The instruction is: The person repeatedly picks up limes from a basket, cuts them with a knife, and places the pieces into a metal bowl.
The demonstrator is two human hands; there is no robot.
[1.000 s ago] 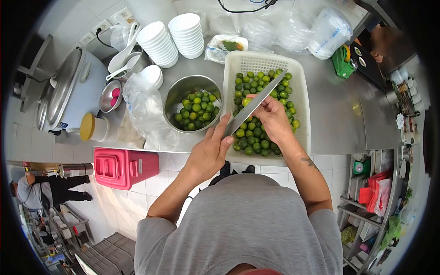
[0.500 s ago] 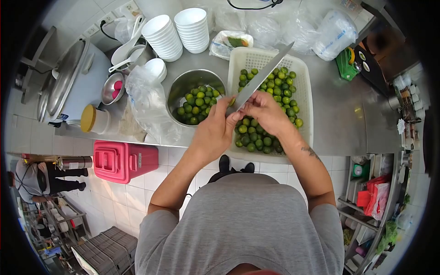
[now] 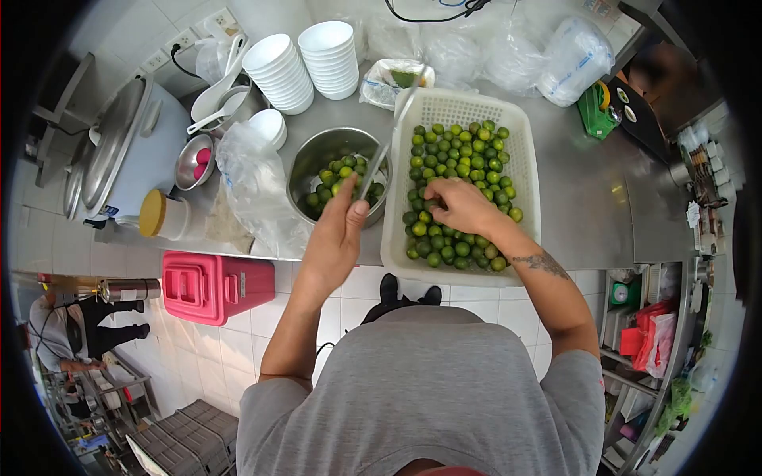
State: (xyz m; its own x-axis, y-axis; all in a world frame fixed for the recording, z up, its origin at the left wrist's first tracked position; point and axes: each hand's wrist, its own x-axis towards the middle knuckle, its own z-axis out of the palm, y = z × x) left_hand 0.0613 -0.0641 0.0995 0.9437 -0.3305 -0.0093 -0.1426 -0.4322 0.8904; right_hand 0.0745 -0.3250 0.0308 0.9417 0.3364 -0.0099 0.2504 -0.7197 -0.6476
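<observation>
A long knife [image 3: 386, 149] is gripped in my left hand [image 3: 335, 242], its blade pointing up and away over the gap between the bowl and the basket. Beneath and beyond that hand, the steel bowl [image 3: 305, 151] holds many small green limes [image 3: 326, 176]. My right hand [image 3: 460, 205] reaches into the white perforated basket [image 3: 520, 131], its fingers curled down onto the limes [image 3: 464, 151] there. Whether a lime is between those fingertips is hidden.
White bowls [image 3: 328, 59] stand stacked at the back, beside plastic bags [image 3: 452, 57]. A plastic bag [image 3: 258, 178] and a yellow-lidded tub [image 3: 163, 214] lie to the left. A pink bin [image 3: 218, 287] is on the floor. Another person [image 3: 59, 325] stands far left.
My hands have moved apart. The left hand has shifted left with the knife, its blade now more upright. My right hand has gone down onto the limes in the basket.
</observation>
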